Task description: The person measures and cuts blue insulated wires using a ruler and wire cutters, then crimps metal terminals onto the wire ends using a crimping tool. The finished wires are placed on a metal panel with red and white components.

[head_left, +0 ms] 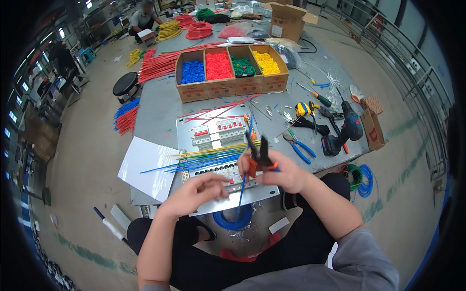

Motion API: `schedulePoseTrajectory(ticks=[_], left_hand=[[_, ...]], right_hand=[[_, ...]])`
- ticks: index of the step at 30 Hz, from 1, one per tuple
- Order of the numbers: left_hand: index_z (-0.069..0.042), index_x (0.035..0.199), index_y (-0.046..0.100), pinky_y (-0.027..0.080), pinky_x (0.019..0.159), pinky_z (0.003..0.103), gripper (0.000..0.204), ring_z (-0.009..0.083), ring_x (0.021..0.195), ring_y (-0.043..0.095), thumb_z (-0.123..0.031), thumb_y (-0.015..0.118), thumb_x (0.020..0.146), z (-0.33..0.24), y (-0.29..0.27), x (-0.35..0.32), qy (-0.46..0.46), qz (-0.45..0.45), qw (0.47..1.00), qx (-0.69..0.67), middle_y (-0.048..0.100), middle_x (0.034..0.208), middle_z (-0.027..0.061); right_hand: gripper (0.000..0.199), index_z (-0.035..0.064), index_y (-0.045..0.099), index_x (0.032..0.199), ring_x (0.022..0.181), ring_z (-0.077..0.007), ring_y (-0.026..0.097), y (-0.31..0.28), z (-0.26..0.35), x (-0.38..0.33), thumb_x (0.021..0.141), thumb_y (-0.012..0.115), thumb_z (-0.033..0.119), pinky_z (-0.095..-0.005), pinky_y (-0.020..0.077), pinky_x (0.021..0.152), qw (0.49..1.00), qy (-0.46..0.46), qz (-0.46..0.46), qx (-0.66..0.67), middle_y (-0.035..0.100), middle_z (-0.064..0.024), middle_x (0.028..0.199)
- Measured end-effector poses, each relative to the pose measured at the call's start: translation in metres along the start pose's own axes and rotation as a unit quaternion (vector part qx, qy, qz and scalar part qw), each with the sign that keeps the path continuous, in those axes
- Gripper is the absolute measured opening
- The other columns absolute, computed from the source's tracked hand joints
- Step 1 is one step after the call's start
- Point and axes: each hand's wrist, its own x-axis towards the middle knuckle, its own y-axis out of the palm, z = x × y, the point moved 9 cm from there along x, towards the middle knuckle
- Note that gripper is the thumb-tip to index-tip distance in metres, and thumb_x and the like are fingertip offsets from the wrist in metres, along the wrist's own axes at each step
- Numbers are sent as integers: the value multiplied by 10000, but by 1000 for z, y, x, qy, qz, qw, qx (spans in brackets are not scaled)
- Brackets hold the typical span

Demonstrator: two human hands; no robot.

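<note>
Gripping a red-handled wire stripper (259, 157) in the right hand (284, 172), a seated person works a blue wire (241, 193) at the near edge of a grey counter (155, 104). The left hand (201, 191) is closed to a narrow pinch close beside the wire, which runs down from the tool's black head toward a blue wire coil (234, 219) on the floor. Just beyond the hands lies a metal panel with circuit breakers (218, 133), with yellow, green and blue wires (208, 157) fanned across it to the left. The stripping looks to go best with the wire held taut and square to the tool's head, and a light squeeze so only insulation is cut. Blue-handled pliers (300, 148) and a cordless drill (345, 131) lie to the right; a cardboard box of coloured connectors (230, 68) sits farther back.
</note>
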Motion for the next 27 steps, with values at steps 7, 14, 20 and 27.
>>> schedulePoseTrajectory(ticks=[7, 14, 20, 27], left_hand=[[5, 1235, 628, 606, 754, 302, 505, 227, 974, 738, -470, 500, 1120, -29, 22, 13, 101, -132, 969, -180, 756, 1142, 198], [-62, 1251, 561, 536, 896, 404, 331, 271, 933, 703, -345, 414, 1166, -58, -18, -16, 265, -234, 915, -193, 539, 684, 48], [-37, 1210, 573, 291, 639, 300, 305, 127, 704, 369, -305, 437, 1163, -113, 14, -87, 417, -335, 829, 161, 404, 788, -2], [-68, 1181, 650, 418, 638, 380, 209, 261, 678, 565, -163, 671, 996, -123, 59, -85, 478, -312, 727, 382, 615, 775, 90]], right_hand=[[393, 60, 567, 1261, 1069, -175, 600, 81, -19, 1, 879, 616, -19, -348, 506, 978, 985, 40, 143, -83, 577, -74, 1195], [503, 5, 541, 1300, 1297, -357, 558, 75, 26, 4, 818, 684, -2, -419, 453, 1119, 966, -114, 78, -218, 545, -178, 1331], [522, 21, 571, 1217, 1145, -403, 586, 42, 73, -18, 722, 739, 37, -443, 486, 996, 905, -238, -29, -350, 595, -173, 1194], [614, 62, 604, 1162, 1062, -391, 602, 35, 88, -25, 568, 758, 48, -456, 485, 946, 845, -329, -107, -408, 627, -137, 1128]])
